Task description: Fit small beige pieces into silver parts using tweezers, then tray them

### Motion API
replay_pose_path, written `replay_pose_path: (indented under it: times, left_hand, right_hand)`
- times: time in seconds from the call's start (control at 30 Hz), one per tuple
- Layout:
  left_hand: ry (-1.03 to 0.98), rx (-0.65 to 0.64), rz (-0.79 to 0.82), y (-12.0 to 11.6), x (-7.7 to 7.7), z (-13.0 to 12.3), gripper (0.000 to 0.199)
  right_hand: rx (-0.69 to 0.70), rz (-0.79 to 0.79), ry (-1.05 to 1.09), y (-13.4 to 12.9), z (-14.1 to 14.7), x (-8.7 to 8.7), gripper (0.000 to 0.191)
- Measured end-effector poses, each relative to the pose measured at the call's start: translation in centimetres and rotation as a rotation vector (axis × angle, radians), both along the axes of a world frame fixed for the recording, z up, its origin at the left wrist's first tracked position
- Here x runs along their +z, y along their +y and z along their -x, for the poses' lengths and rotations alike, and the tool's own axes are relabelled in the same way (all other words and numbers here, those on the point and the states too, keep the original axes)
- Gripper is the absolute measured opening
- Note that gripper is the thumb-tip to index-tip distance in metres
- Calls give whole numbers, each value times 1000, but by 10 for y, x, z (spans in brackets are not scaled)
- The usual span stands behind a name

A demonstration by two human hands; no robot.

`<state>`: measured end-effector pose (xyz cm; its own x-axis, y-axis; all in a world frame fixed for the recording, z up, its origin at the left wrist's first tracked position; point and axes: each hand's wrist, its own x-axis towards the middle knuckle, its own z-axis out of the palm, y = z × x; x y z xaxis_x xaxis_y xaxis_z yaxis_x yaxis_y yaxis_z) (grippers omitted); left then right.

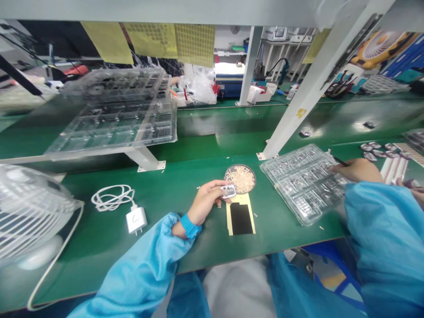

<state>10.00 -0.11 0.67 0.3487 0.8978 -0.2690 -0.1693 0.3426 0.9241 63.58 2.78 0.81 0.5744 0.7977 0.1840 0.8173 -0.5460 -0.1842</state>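
Note:
My left hand (pixel 210 194) is closed on a small rounded-rectangular part (pixel 228 191) with a pale rim and a silvery face. It is held just over the near edge of a round dish (pixel 241 177) full of tiny beige pieces. Below the dish lies a yellow sheet (pixel 249 201) with a black rectangle (pixel 241 218) on it. At the right, my right hand (pixel 359 170) grips a slim dark tool (pixel 340 162), its kind unclear. That hand is above the right edge of a clear compartment tray (pixel 286 183) holding several silvery parts.
A white fan (pixel 29 212) and a charger with coiled cable (pixel 135 219) stand on the left. Clear trays (pixel 115 123) lie on a raised shelf. A slanted white post (pixel 298 97) rises behind the tray. Another person's hand (pixel 418 192) is at far right, near several small parts (pixel 374 152).

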Motion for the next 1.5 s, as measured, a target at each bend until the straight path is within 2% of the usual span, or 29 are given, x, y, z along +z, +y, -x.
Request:
replay_pose_path:
  times: [0.1, 0.2, 0.3, 0.37, 0.43, 0.53, 0.63, 0.73, 0.87, 0.97, 1.13, 1.5]
  left_hand:
    - [66, 6, -54, 0, -3, -1, 37]
    - [99, 11, -79, 0, -6, -2, 38]
    - [95, 32, -90, -1, -6, -3, 39]
    - [92, 49, -91, -1, -6, -3, 39]
    - [87, 61, -94, 0, -5, -2, 39]
    - [64, 72, -119, 1, -4, 0, 38]
    - [46, 78, -144, 1, -4, 0, 40]
    - [15, 77, -158, 1, -6, -1, 43]
    - [5, 76, -196, -1, -12, -3, 47]
    - [79, 91, -246, -3, -15, -5, 49]
    - [227, 90, -333, -8, -13, -6, 47]
    - [344, 102, -380, -14, -12, -7, 51]
  right_hand:
    - [-75, 148, 23, -2, 5, 6, 34]
    - [-87, 98, 2, -6, 15, 15, 35]
    - [-32, -72, 22, -15, 47, 33, 32]
    - [98, -246, 154, -24, 86, 49, 34]
    - [188, -361, 343, -35, 139, 64, 34]
    - [469, -312, 666, -44, 222, 76, 34]
    - [729, -178, 908, -42, 284, 66, 31]
    - [841, -114, 1101, -37, 317, 42, 30]
    - [853, -32, 1258, -42, 332, 10, 31]
    - [785, -30, 1286, -48, 337, -2, 33]
    - [736, -60, 1253, -48, 341, -6, 34]
    - [670, -107, 1254, -47, 343, -9, 30]
